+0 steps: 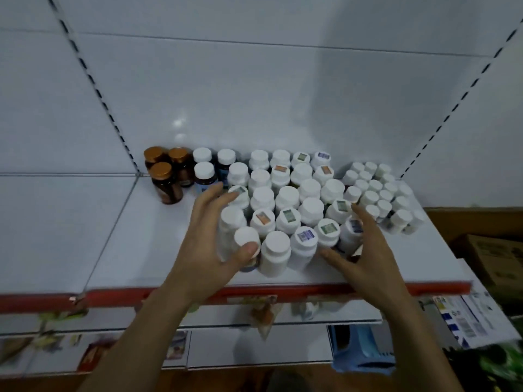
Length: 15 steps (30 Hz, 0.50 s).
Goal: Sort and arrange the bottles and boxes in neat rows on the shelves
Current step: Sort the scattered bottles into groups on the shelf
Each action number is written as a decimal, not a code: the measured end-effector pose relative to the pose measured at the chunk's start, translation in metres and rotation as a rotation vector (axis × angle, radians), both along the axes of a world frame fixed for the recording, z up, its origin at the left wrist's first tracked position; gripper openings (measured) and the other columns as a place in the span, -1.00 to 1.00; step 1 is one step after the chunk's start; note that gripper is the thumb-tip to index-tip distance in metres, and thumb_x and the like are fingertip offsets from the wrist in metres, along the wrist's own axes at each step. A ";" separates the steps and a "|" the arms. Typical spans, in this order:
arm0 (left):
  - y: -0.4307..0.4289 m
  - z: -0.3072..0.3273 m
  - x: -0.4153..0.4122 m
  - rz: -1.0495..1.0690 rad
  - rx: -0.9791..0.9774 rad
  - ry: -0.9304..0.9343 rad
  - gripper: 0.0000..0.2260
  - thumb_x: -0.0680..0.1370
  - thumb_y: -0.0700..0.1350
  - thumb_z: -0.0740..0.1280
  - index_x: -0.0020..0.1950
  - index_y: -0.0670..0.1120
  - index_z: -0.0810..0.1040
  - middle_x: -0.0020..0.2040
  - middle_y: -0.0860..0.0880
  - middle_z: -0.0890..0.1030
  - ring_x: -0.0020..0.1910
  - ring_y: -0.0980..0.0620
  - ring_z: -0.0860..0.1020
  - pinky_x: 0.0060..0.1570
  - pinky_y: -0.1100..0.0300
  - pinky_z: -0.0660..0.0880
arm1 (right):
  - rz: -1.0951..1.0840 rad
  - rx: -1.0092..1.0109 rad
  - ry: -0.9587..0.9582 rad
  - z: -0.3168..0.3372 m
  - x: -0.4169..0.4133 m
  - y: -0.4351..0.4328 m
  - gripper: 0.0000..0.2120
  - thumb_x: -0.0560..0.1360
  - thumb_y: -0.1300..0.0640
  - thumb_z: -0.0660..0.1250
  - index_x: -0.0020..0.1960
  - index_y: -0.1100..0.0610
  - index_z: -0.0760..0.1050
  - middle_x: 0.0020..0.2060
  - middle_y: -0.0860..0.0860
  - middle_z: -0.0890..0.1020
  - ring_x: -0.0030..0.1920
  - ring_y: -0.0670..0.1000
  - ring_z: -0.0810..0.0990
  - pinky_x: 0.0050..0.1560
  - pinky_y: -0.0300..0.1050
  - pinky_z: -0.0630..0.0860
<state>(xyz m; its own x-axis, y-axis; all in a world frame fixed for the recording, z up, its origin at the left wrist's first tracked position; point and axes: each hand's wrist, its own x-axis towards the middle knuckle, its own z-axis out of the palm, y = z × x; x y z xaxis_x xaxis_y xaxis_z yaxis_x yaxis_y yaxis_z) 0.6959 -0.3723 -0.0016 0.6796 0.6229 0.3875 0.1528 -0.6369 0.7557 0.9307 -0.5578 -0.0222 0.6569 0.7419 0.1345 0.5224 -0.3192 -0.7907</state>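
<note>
Hands flank the white bottles [285,199] on the shelf [141,250]: left hand [210,244] spread wide against them, right hand [365,250] likewise open.

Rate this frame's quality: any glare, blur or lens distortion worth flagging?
Head view: small glare spots on the back panel; wide-angle bending of the slotted uprights; right hand and lower boxes softly blurred; dim, even light, soft shadow upper right; bottle caps stay readable.

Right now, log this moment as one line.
left hand: touching white bottles | right hand: open beside them | shelf: rows unfinished
</note>
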 end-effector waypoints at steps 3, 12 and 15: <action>0.010 -0.004 0.006 -0.043 0.020 0.018 -0.49 0.58 0.17 0.29 0.47 -0.01 0.38 0.47 0.04 0.35 0.50 0.10 0.31 0.45 0.04 0.33 | -0.189 0.005 -0.209 0.008 -0.012 0.002 -0.26 0.48 -0.34 0.37 0.52 0.00 0.30 0.45 0.00 0.43 0.43 0.04 0.35 0.37 0.00 0.36; 0.066 0.008 -0.021 0.109 0.119 0.040 -0.45 0.46 -0.44 0.23 0.41 -0.07 0.46 0.38 0.01 0.46 0.28 0.19 0.41 0.26 0.35 0.39 | 0.031 0.132 -0.489 0.049 -0.042 0.086 -0.66 0.52 -0.02 0.32 0.25 0.06 0.52 0.16 0.05 0.58 0.20 0.13 0.44 0.18 -0.10 0.27; 0.087 -0.013 -0.032 -0.098 0.060 0.385 -0.25 0.47 -0.36 0.37 0.53 0.19 0.25 0.50 0.18 0.29 0.46 0.17 0.29 0.42 0.15 0.31 | 0.146 0.054 -0.471 0.055 -0.042 0.112 -0.69 0.54 0.00 0.32 0.27 0.00 0.51 0.16 0.02 0.58 0.21 0.13 0.45 0.19 -0.02 0.37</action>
